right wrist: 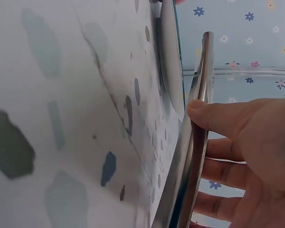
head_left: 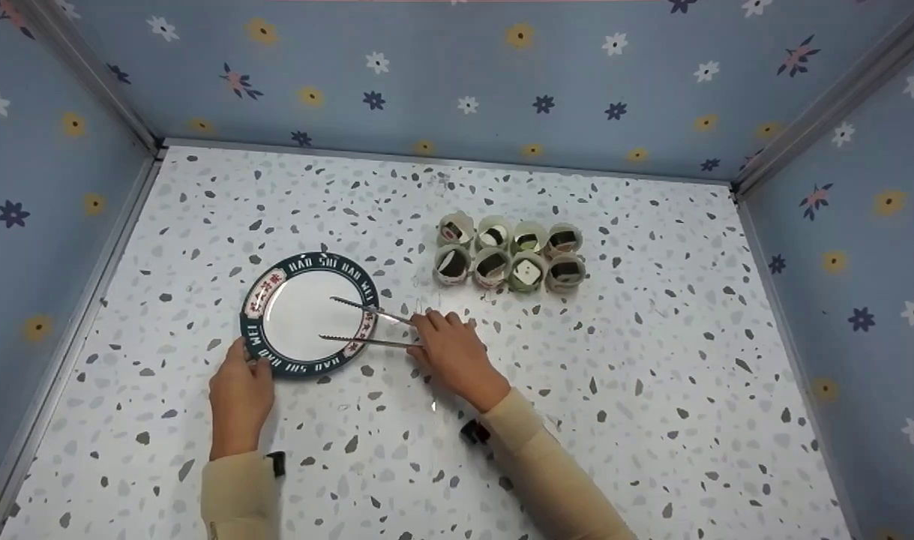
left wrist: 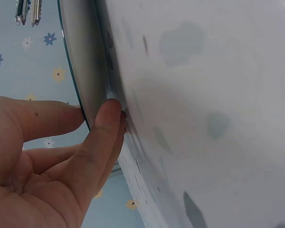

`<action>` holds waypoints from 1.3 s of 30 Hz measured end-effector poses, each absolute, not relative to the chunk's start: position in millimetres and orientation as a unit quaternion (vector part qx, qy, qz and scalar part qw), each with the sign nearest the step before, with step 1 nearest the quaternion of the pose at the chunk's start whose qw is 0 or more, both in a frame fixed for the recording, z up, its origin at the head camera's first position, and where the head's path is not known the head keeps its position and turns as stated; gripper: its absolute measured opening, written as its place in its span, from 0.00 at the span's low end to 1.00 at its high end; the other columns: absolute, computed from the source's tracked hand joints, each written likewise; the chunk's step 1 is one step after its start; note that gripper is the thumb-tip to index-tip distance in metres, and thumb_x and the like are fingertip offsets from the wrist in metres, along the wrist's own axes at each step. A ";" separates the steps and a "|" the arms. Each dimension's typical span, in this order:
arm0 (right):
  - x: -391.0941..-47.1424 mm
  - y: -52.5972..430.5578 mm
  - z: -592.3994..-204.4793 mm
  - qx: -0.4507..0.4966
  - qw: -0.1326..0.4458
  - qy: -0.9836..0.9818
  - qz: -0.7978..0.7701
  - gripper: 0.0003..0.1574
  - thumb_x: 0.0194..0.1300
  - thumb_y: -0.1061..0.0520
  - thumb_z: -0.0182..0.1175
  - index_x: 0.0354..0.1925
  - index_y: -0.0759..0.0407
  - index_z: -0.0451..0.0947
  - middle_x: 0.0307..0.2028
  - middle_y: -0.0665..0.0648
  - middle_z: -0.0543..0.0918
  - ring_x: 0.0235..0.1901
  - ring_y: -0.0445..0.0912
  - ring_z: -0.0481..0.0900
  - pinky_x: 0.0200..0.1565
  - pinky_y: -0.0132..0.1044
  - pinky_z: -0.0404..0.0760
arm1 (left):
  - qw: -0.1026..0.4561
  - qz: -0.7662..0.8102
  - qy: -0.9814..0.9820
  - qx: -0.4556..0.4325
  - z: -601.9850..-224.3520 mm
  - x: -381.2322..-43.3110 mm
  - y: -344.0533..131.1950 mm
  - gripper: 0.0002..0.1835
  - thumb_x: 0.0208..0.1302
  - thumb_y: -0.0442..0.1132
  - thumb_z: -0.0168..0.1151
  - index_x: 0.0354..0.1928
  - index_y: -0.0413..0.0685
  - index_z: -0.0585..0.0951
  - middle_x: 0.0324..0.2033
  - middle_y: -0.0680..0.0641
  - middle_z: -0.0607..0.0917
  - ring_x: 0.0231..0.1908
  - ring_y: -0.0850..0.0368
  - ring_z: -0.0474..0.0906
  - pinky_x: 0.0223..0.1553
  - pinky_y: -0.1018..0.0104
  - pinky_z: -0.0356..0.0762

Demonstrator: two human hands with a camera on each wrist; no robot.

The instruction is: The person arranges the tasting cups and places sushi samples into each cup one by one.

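A round plate point(head_left: 314, 315) with a dark green lettered rim and white middle sits on the speckled table. My left hand point(head_left: 243, 390) pinches its near left rim; in the left wrist view the thumb is on one face of the plate point(left wrist: 85, 61) and fingertips are at its underside. My right hand point(head_left: 454, 352) holds metal tongs point(head_left: 389, 343). The tongs' two arms stand apart over the plate's right side, with nothing between their tips. In the right wrist view, the thumb presses along the tongs point(right wrist: 192, 147) and the other fingers are on the far side.
Two rows of small pale cups point(head_left: 526, 272) stand behind and right of my right hand, each with a sushi-like piece inside. Patterned blue wall panels point(head_left: 457, 75) border the speckled table point(head_left: 651, 360) at the back and sides. A small black object point(head_left: 474, 431) lies beside my right sleeve.
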State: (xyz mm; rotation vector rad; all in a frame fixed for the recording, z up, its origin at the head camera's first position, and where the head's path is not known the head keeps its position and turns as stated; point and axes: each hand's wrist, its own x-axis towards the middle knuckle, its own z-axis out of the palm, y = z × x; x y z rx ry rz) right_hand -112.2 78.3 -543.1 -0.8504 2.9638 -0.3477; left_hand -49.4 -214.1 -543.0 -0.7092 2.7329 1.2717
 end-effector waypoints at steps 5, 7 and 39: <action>-111.0 76.8 -546.3 -0.283 0.020 0.951 -0.125 0.25 0.72 0.43 0.59 0.58 0.55 0.73 0.48 0.55 0.79 0.43 0.52 0.76 0.40 0.44 0.79 | 0.030 0.409 0.881 -0.236 -542.2 -49.6 -213.6 0.29 0.76 0.32 0.45 0.73 0.24 0.54 0.63 0.24 0.70 0.60 0.31 0.71 0.60 0.41 0.69; -111.1 76.5 -548.2 -0.289 0.016 0.949 -0.125 0.23 0.72 0.43 0.60 0.57 0.54 0.73 0.47 0.55 0.78 0.42 0.52 0.76 0.38 0.43 0.80 | 0.032 0.408 0.881 -0.237 -541.7 -49.5 -213.4 0.29 0.76 0.32 0.45 0.73 0.24 0.54 0.63 0.24 0.70 0.60 0.31 0.71 0.59 0.41 0.69; -107.3 117.9 -543.1 -0.267 0.007 0.947 -0.179 0.32 0.77 0.44 0.53 0.70 0.59 0.66 0.56 0.60 0.78 0.54 0.57 0.76 0.52 0.52 0.77 | 0.003 0.349 0.906 -0.238 -520.0 -34.6 -202.4 0.31 0.76 0.35 0.48 0.73 0.24 0.54 0.61 0.21 0.69 0.61 0.26 0.68 0.61 0.35 0.64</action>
